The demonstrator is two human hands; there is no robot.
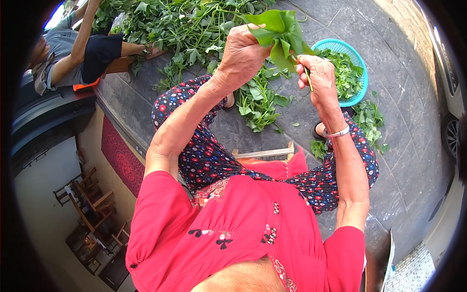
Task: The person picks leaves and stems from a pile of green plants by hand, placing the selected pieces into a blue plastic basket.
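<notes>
Up in front of me, both hands hold one large green leaf [281,36] by opposite sides. My left hand [244,52] is closed on the leaf's left part, fingers pinched at its edge. My right hand [317,77] pinches the thin stem [309,80] just below the blade, with the stem's end sticking out downward. Behind my right hand stands a turquoise plastic basket [362,87] holding many loose green leaves [344,73]. A small heap of leafy stems [260,100] lies on the ground between my feet, below the held leaf.
A big pile of leafy vines [180,36] covers the grey tiled floor [401,112] ahead. More leaves [368,119] lie beside the basket. Another person [73,53] sits at the far left. A wooden stool [267,153] is between my legs; a car [450,121] stands at right.
</notes>
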